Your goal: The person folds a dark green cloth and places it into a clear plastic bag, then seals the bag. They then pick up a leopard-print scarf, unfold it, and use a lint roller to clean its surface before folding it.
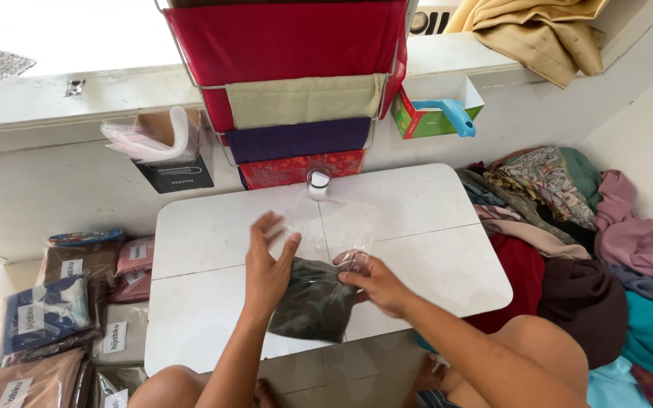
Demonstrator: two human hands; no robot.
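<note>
folded cloth (pixel 313 298) in clear bag (pixel 334 227) on table (pixel 417 204); packed stack (pixel 62 317) left, loose cloths (pixel 568 227) right.

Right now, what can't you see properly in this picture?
All in the head view:
- The dark cloth: its left part is covered by the left hand.
- The clear bag: see-through against the white table, so its edges hardly show.
- The right hand: its fingertips blur into the plastic.
- The packed cloths at the left: cut off by the picture's edge.
- The small jar: too small to tell what is inside.
</note>
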